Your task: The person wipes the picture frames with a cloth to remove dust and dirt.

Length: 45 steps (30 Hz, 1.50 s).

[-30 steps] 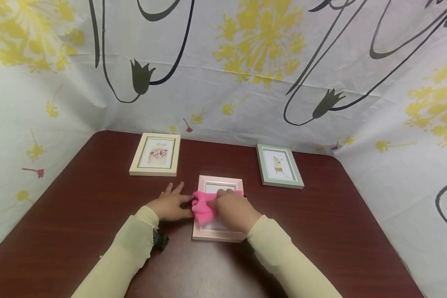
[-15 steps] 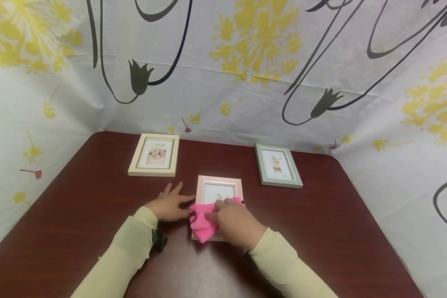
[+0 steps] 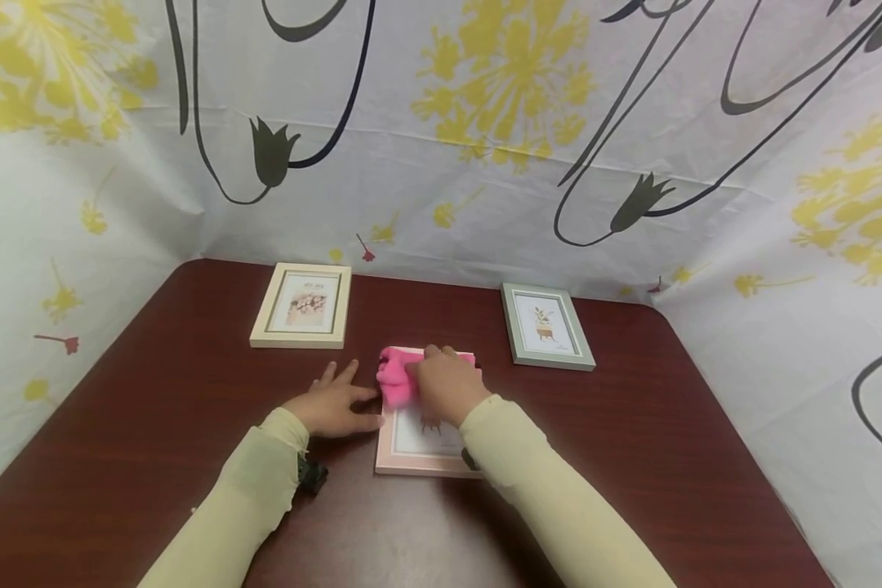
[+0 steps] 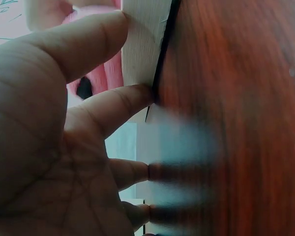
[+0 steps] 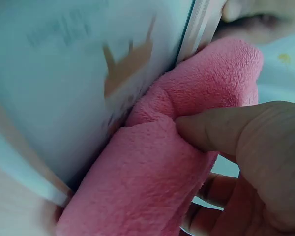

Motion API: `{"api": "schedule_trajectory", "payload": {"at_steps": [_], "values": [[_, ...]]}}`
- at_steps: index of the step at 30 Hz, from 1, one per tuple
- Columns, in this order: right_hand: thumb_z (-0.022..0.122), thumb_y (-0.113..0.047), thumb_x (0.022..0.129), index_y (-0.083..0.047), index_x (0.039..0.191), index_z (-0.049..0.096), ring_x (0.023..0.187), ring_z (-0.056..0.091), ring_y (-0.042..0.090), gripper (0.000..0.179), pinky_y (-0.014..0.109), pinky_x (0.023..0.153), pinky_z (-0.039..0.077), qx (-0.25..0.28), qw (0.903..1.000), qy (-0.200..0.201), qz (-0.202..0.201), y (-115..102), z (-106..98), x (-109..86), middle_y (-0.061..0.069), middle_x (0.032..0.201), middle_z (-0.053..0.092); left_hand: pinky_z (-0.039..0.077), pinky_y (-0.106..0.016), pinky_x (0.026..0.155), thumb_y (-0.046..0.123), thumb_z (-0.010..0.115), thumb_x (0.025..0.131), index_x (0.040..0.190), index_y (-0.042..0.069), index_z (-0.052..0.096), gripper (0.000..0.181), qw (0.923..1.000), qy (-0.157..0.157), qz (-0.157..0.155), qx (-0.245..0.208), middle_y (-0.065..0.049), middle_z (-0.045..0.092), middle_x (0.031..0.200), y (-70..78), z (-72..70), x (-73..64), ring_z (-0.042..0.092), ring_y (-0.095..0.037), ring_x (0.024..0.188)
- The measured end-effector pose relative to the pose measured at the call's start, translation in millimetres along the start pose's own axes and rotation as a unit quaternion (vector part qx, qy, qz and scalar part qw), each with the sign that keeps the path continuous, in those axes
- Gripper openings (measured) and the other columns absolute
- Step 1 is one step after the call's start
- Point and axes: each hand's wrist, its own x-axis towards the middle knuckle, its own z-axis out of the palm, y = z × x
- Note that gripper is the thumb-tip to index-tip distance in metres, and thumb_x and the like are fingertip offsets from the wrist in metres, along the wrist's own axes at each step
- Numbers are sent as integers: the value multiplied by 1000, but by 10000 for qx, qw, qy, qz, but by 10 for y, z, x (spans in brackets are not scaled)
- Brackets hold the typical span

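A pink picture frame (image 3: 426, 465) lies flat on the dark red-brown table, its picture partly covered. Across its far end is a bunched pink cloth (image 3: 397, 380), which my right hand (image 3: 448, 384) grips from above. In the right wrist view the thumb presses into the fluffy cloth (image 5: 152, 167), with the fingers behind it and the printed picture (image 5: 88, 64) beside it. My left hand (image 3: 333, 407) lies at the frame's left side, fingers spread. The left wrist view shows its thumb and forefinger against the frame's side edge (image 4: 142, 44), the other fingertips on the table.
A cream picture frame (image 3: 260, 336) lies at the back left of the table (image 3: 154, 425). To the back right is a pale green picture frame (image 3: 554, 361). A white sheet with yellow flowers (image 3: 404, 139) hangs behind and along both sides.
My right hand and the pink cloth slid toward the near end of the pink frame, then back up to its far end. The left hand stays by the frame's left side.
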Motion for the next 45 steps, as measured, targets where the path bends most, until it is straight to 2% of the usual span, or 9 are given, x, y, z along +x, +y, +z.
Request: {"api": "schedule_trajectory", "payload": {"at_steps": [4, 8, 14, 22, 32, 35, 38, 42, 45], "values": [[68, -12, 90, -25, 120, 73, 99, 59, 26, 33, 46, 74, 57, 231, 9989, -106, 396, 18, -15, 135, 7, 108, 62, 10, -68, 112, 52, 65, 91, 142, 15, 57, 63, 10000, 7, -14, 16, -27, 12, 161, 5, 6, -4, -1, -55, 145], [63, -12, 94, -26, 123, 72, 98, 59, 25, 33, 46, 75, 57, 299, 9985, -142, 428, 27, -19, 162, 7, 109, 62, 9, -68, 113, 51, 64, 92, 142, 15, 57, 63, 10000, 4, -16, -10, -27, 12, 161, 26, -5, -19, -2, -54, 145], [84, -18, 77, -22, 116, 74, 88, 59, 24, 40, 40, 75, 57, 145, 9996, -212, -122, 2, -21, 21, 7, 98, 62, 10, -68, 112, 51, 65, 91, 142, 10, 57, 66, 10000, 29, -48, -9, -27, 12, 161, 33, -18, -40, -1, -55, 144], [69, -10, 90, -19, 103, 77, 65, 50, 15, 17, 27, 59, 45, 520, 9928, 101, -1078, -5, -3, -304, -1, 77, 53, 10, -69, 112, 44, 67, 90, 143, 14, 56, 61, 9999, 76, -75, -101, -26, 10, 162, 5, -46, -58, -3, -54, 145], [72, -9, 85, -19, 103, 79, 79, 55, 11, 22, 24, 72, 46, 1243, 9679, 278, -2165, 170, -2, -614, -6, 86, 58, 9, -67, 113, 51, 64, 91, 146, 20, 53, 64, 10000, 55, -53, -57, -27, 11, 161, -34, -41, -75, -2, -55, 144], [73, -9, 86, -19, 107, 79, 79, 51, 9, 25, 24, 71, 46, 1706, 9663, 534, -1850, 368, -55, -728, -9, 86, 55, 10, -67, 113, 53, 64, 90, 144, 19, 55, 65, 10000, 72, -29, -40, -27, 12, 161, -17, -33, -59, -1, -55, 144], [71, -3, 85, -16, 112, 77, 77, 49, 9, 30, 26, 68, 47, 1924, 9707, 934, -1096, 659, -100, -859, -8, 85, 53, 11, -67, 112, 51, 66, 89, 142, 17, 57, 63, 9998, 140, -56, -90, -26, 14, 161, 25, -21, -45, 1, -55, 145], [68, 4, 81, -11, 108, 77, 70, 49, 15, 32, 32, 62, 45, 1490, 9788, 1396, -165, 1103, -94, -998, -1, 80, 54, 14, -67, 112, 42, 69, 89, 140, 13, 59, 60, 9994, 275, -160, -123, -26, 20, 160, 84, -10, -38, 5, -54, 145], [70, 3, 81, -12, 105, 78, 68, 50, 22, 30, 38, 62, 45, 1097, 9833, 1390, 420, 1384, -29, -1068, 5, 77, 56, 16, -66, 112, 36, 70, 89, 140, 8, 58, 60, 9992, 346, -183, -110, -28, 25, 157, 98, -13, -51, 9, -53, 145]]}}
